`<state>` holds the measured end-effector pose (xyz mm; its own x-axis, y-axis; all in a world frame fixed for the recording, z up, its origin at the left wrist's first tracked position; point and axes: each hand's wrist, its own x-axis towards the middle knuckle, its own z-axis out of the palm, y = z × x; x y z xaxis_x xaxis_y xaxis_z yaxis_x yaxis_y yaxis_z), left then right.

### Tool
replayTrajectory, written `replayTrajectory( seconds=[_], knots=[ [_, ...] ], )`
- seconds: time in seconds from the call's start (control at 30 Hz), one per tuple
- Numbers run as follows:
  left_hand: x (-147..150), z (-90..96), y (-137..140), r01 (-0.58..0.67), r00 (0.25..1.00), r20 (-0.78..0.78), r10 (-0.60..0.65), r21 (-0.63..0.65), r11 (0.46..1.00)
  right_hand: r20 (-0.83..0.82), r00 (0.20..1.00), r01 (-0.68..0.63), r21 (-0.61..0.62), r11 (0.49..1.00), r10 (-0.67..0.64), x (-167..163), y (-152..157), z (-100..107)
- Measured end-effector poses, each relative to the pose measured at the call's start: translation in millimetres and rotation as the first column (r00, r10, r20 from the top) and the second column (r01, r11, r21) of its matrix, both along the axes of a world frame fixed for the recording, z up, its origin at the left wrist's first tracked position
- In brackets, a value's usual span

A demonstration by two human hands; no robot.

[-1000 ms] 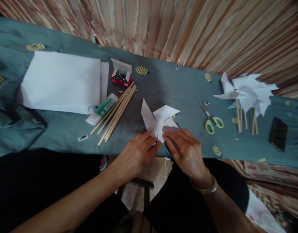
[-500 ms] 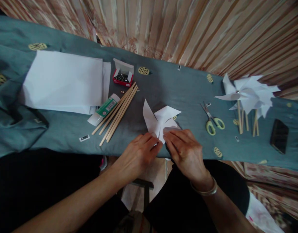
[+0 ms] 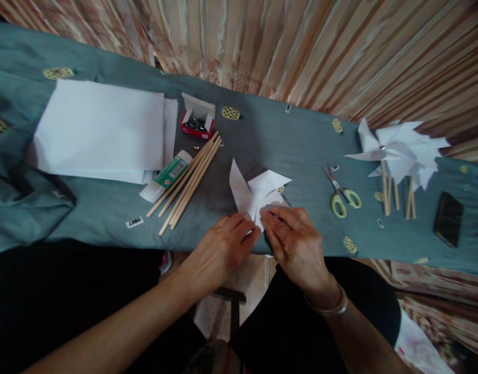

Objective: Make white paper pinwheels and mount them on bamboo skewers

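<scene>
A white paper pinwheel blade (image 3: 258, 193), cut and partly folded into points, lies near the front edge of the cloth-covered table. My left hand (image 3: 229, 241) pinches its near left part, fingertips pressed together at the paper's lower edge. On the near right part, my right hand (image 3: 293, 239) has its fingers closed on the paper, and a bracelet circles that wrist. The two sets of fingertips are close together, covering the paper's near corners. To the left lie several thin wooden sticks (image 3: 192, 182) in a loose bundle.
A stack of white paper (image 3: 102, 130) lies left, near a green-and-white glue tube (image 3: 166, 176). Behind the sticks stands an open red box (image 3: 197, 122) of small metal pieces. Green-handled scissors (image 3: 342, 195), finished paper pinwheels (image 3: 402, 148) and a dark phone (image 3: 449, 218) are to the right.
My right hand has shifted very slightly to the left over the paper. My left hand and the pinwheel blade look almost the same as before.
</scene>
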<state>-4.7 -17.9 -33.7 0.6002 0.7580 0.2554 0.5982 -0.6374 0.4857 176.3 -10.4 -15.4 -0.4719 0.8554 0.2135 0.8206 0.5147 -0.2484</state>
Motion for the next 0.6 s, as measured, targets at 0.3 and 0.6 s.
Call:
replayTrajectory(
  seconds=[0.3, 0.6],
  knots=[
    [0.2, 1.6, 0.4, 0.006, 1.000, -0.018, -0.007, -0.033, 0.999, 0.038, 0.999, -0.018, 0.095, 0.995, 0.015, -2.6, -1.0, 1.1],
    [0.5, 3.6, 0.7, -0.018, 1.000, -0.023, 0.016, -0.062, 0.998, 0.069, 0.997, 0.013, 0.105, 0.994, -0.021, -0.8, -1.6, -3.3]
  ],
)
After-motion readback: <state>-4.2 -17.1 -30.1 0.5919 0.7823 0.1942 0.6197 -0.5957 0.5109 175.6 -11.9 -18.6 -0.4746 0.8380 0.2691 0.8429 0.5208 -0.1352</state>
